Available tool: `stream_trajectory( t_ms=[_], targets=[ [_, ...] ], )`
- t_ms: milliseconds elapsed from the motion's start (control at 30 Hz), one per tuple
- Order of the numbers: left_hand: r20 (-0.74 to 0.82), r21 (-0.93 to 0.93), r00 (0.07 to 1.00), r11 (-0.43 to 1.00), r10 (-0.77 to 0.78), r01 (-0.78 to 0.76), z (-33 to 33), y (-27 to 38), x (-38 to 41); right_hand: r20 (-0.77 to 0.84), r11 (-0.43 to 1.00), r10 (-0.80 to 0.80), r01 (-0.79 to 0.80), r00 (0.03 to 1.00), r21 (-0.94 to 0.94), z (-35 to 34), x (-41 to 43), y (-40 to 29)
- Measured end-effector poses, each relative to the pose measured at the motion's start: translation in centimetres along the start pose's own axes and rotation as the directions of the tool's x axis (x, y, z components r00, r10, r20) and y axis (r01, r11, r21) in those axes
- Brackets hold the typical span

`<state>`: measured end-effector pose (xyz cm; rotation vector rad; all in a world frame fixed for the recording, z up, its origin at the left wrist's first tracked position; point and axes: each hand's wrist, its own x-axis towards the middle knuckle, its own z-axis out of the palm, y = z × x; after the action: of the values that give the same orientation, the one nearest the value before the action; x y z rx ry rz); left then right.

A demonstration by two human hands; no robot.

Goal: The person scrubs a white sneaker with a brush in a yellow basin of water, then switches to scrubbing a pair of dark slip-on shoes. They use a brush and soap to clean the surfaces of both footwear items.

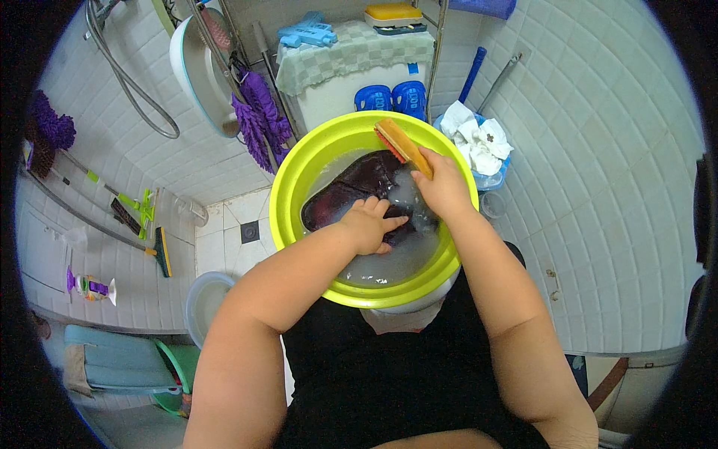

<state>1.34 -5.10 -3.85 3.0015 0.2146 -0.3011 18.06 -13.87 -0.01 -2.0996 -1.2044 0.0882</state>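
Note:
In front of me is a yellow-green plastic basin holding cloudy grey water. A dark maroon, wet item, perhaps a bag or a garment, lies partly under the water; its exact kind is unclear. My left hand rests on it, fingers spread, pressing its lower part. At the basin's right side my right hand grips a wooden-handled scrub brush. The brush is raised towards the far rim, its red bristles facing left and down towards the item.
Blue slippers stand upright behind the basin. To its right is a blue bin with white crumpled paper. A translucent tub sits on the floor at left, beyond a floor drain. Purple microfibre mop cloths hang at back left.

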Motion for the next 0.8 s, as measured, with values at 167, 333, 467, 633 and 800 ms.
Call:
stream_trajectory(
  t_ms=[167,333,467,633,800],
  targets=[
    [0.094,0.016,0.994,0.999,-0.046,0.045,-0.5,0.1,0.0,0.011,1.0,-0.014,0.014,1.0,0.021,-0.1,-0.1,0.0],
    [-0.109,-0.196,0.993,0.981,-0.033,0.012,-1.1,-0.9,-0.2,-0.031,0.996,-0.072,0.073,0.997,0.044,-0.2,0.0,-0.2],
    [-0.46,-0.319,0.869,0.947,-0.184,0.032,-2.4,-2.6,0.0,-0.075,0.978,-0.152,0.161,0.986,0.134,-0.4,0.0,-0.2],
    [-0.546,-0.405,0.728,0.891,-0.415,0.203,-2.4,-3.6,0.2,0.027,0.987,-0.127,0.124,0.991,0.099,-1.0,-0.2,-1.4],
    [-0.684,-0.271,0.673,0.955,-0.282,0.124,-2.9,-3.7,-0.4,0.134,0.993,-0.098,0.088,0.986,0.078,-1.2,-0.3,-2.2]
  ],
)
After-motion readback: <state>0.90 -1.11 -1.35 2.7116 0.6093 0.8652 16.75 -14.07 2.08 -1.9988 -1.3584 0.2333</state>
